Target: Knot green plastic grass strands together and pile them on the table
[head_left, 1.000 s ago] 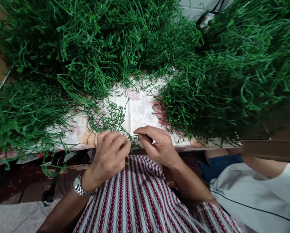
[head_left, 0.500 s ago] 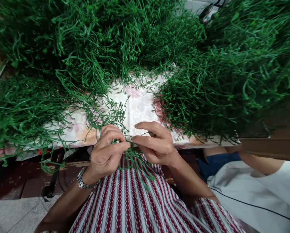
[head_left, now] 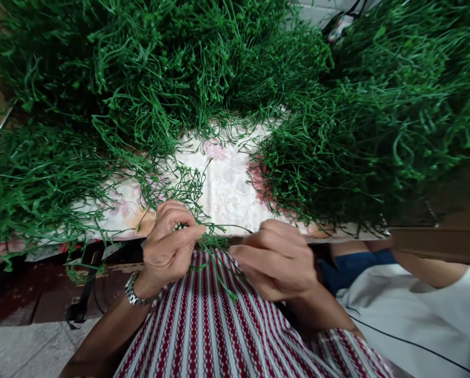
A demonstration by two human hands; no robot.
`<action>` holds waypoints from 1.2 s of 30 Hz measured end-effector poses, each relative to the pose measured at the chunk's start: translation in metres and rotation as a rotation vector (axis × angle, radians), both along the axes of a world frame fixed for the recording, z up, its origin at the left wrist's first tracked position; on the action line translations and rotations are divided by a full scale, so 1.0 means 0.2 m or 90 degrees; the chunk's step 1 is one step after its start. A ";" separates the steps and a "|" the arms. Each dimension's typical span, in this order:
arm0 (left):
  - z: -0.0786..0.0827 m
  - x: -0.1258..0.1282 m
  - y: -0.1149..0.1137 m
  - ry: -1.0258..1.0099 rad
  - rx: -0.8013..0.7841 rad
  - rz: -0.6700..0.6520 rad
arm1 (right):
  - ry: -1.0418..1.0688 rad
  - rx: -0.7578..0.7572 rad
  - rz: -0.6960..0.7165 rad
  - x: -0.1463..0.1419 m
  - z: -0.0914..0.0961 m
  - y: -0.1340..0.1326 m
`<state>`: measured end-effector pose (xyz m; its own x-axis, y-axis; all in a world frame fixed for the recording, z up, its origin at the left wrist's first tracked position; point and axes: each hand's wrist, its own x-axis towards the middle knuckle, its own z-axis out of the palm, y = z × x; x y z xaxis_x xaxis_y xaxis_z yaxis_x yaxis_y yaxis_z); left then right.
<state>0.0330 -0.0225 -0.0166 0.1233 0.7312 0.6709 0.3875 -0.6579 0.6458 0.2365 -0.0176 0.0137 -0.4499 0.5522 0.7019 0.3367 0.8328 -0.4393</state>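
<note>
My left hand (head_left: 171, 242) is closed in a pinch around a small bunch of green stems (head_left: 213, 242), thin and branching with bud-like tips. The bunch hangs over the table edge, in front of the striped garment. My right hand (head_left: 276, 257) is to the right of it, fingers curled together, and what they hold is hidden. One thin stem (head_left: 235, 226) reaches from the bunch toward my right hand's knuckles. Just beyond my left hand, loose green sprigs (head_left: 180, 181) lie scattered on the flowered tablecloth (head_left: 229, 184).
Large heaps of similar greenery rise at the back (head_left: 160, 63), at the left (head_left: 34, 178) and at the right (head_left: 349, 136). A cardboard box (head_left: 443, 244) stands at the right edge. Beside me sits another person in a white top (head_left: 416, 315). A black cable crosses that top.
My right hand has moved right and slightly down, away from the bunch, and its spread fingers have curled closed. My left hand keeps its pinch and has shifted slightly left.
</note>
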 end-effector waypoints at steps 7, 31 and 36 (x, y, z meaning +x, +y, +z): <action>-0.01 0.01 0.00 0.006 0.028 -0.021 | -0.125 -0.197 0.040 -0.05 -0.01 0.06; 0.08 0.03 -0.04 0.136 -0.256 -0.150 | -0.386 0.052 -0.048 -0.06 0.04 0.05; 0.07 0.03 -0.05 0.156 -0.244 -0.091 | -0.272 -0.124 0.003 -0.04 -0.01 0.07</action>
<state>0.0394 -0.0325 -0.0035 0.3617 0.8843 0.2953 0.4815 -0.4484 0.7530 0.2277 -0.0034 0.0125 -0.6789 0.6528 0.3361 0.5180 0.7503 -0.4108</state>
